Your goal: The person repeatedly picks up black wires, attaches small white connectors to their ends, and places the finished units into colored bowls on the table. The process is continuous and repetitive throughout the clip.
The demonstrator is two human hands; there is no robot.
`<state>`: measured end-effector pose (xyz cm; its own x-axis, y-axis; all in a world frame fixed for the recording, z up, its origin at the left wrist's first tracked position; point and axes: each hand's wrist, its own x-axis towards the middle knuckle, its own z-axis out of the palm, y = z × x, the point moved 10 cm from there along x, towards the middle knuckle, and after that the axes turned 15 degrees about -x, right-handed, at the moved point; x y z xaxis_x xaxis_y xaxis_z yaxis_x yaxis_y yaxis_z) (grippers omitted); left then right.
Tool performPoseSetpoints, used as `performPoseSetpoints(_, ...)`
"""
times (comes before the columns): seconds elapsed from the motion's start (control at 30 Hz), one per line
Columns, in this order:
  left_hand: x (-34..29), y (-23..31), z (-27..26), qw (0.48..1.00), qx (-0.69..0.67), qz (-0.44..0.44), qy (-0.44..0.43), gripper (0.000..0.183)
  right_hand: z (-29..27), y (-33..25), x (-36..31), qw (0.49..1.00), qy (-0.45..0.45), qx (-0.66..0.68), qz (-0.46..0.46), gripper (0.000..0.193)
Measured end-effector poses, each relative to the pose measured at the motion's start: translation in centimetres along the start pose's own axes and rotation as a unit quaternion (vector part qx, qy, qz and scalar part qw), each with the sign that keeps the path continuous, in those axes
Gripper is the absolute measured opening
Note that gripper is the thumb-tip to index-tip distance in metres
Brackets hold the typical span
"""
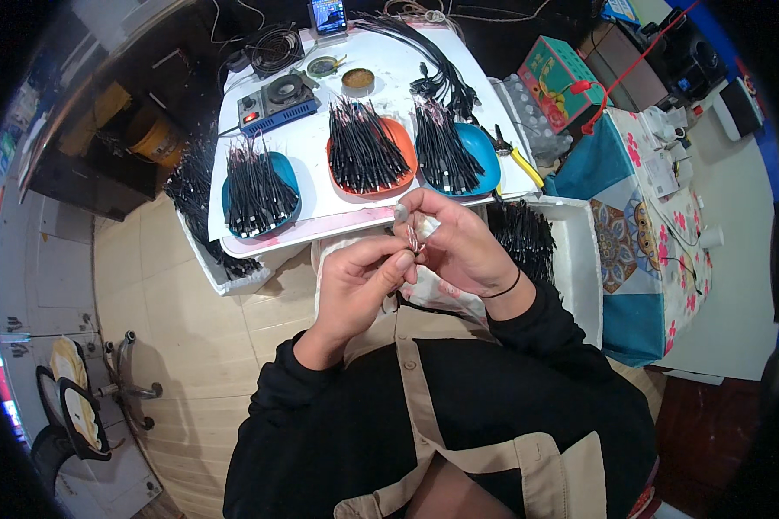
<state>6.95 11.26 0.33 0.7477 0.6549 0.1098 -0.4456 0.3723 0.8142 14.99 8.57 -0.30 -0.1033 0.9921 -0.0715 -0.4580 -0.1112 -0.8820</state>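
Close together in front of my body, at the near edge of the white table (299, 223), both hands are closed on thin wires (415, 240). My left hand (363, 275) pinches them between thumb and fingertips. White wrapping covers some fingertips of my right hand (459, 242), which grips from the other side; a dark band circles its wrist. The fingers hide most of what they hold. Just beyond stand an orange tray (413, 143), a left blue tray (292, 173) and a right blue tray (493, 147), each heaped with short black cables.
Behind the trays are a blue heating device (279, 117), a round tin (357, 80), a phone (328, 16) and more cables (441, 78). Yellow-handled cutters (524, 164) lie at the right. White foam boxes (580, 251) with cables flank the table. A chair (82, 406) stands left.
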Motion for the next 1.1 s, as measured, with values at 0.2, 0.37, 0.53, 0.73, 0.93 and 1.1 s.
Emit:
performPoseSetpoints(0.2, -0.2, -0.3, 0.3, 1.000, -0.009, -0.019, -0.015, 0.019, 0.0, -0.9, 0.1, 0.995, 0.000, -0.078, -0.062, 0.037)
performPoseSetpoints(0.37, 0.1, -1.4, -0.2, 0.996, -0.070, -0.048, 0.018, 0.020, -1.2, -1.2, 0.0, 0.975, 0.063, -0.184, -0.103, 0.037)
performPoseSetpoints(0.53, 0.4, -0.9, -0.9, 0.998, 0.018, -0.027, 0.048, 0.019, -3.0, -2.9, 0.1, 0.961, 0.095, -0.242, -0.093, 0.026)
performPoseSetpoints(0.73, 0.4, -0.2, -0.8, 0.992, 0.114, 0.003, 0.055, 0.015, 1.4, -6.6, -1.1, 0.646, 0.121, -0.715, -0.237, 0.022)
performPoseSetpoints(0.93, -0.4, -1.4, -1.3, 0.994, -0.023, -0.060, 0.089, 0.014, 0.9, -5.3, -3.1, 0.656, 0.196, -0.661, -0.306, 0.017)
performPoseSetpoints(1.1, -1.2, -1.0, -2.2, 0.988, -0.067, -0.096, 0.100, 0.014, -4.4, -4.1, -3.3, 0.789, 0.224, -0.544, -0.178, 0.016)
